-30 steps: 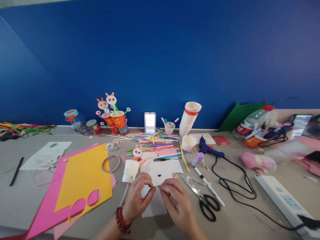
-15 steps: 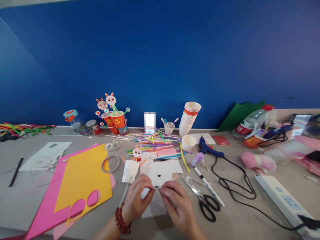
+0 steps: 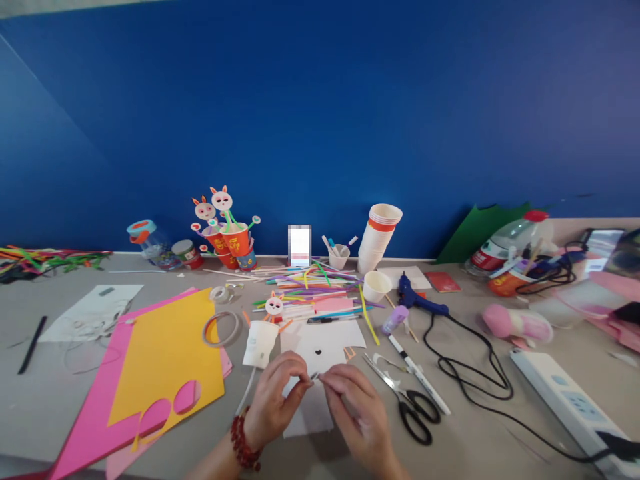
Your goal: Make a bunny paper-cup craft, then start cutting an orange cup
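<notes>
My left hand (image 3: 281, 388), with a red bead bracelet (image 3: 245, 440) at the wrist, is closed in a pinch. Opposite it my right hand (image 3: 356, 407) pinches too, the fingertips of both almost meeting. Between them is a tiny dark-and-white piece (image 3: 315, 376), too small to make out its kind. Under the hands lies white paper (image 3: 310, 420), and just beyond is a small black heart shape (image 3: 319, 352) on another white sheet (image 3: 295, 339). Left of the hands, a white paper cup (image 3: 260, 343) stands upside down with a rabbit face (image 3: 274, 305) above it.
Scissors (image 3: 407, 407), a white marker (image 3: 420, 375) and a blue glue gun (image 3: 420, 298) with a black cord lie right. Tape rolls (image 3: 221, 329) and yellow card (image 3: 173, 353) lie left. Behind are coloured pipe cleaners (image 3: 320, 280) and stacked paper cups (image 3: 377, 237). A power strip (image 3: 570, 400) sits far right.
The tiny piece has tilted between my fingertips, and its dark side shows less. My right fingers have shifted slightly. Everything on the table stays in place.
</notes>
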The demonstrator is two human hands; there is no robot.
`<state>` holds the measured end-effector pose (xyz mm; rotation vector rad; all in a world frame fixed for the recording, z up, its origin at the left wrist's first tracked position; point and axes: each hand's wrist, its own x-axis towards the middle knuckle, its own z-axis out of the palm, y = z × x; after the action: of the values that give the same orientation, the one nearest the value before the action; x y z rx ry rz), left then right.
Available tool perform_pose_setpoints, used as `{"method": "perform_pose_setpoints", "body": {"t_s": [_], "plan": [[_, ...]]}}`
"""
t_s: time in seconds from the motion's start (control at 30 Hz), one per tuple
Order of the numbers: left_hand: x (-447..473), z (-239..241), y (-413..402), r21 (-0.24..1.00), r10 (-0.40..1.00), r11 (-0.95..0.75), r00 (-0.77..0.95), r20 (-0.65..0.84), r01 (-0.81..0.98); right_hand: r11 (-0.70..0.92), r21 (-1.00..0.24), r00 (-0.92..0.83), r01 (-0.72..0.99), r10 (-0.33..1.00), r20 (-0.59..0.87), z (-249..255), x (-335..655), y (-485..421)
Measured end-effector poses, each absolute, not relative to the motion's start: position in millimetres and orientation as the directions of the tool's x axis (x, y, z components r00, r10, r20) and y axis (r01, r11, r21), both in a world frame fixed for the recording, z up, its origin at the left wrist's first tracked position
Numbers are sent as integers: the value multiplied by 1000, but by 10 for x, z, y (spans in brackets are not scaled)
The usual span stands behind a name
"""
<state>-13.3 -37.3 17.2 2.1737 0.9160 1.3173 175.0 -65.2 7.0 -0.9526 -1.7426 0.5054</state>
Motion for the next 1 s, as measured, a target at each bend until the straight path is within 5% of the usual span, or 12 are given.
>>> {"method": "perform_pose_setpoints", "body": {"t_s": [0.33, 0.53, 1.0], "plan": [[-133, 134, -360, 815, 824, -545, 308, 476, 197, 524, -787, -1, 325, 833, 553, 102, 1702, -652], [-120, 104, -335, 912, 881, -399, 317, 352, 95, 566, -764, -70, 310, 815, 575, 155, 1711, -599], [-107, 90, -314, 957, 890, -290, 373, 262, 19, 557, -789, -97, 259, 828, 553, 209, 1691, -561]]}}
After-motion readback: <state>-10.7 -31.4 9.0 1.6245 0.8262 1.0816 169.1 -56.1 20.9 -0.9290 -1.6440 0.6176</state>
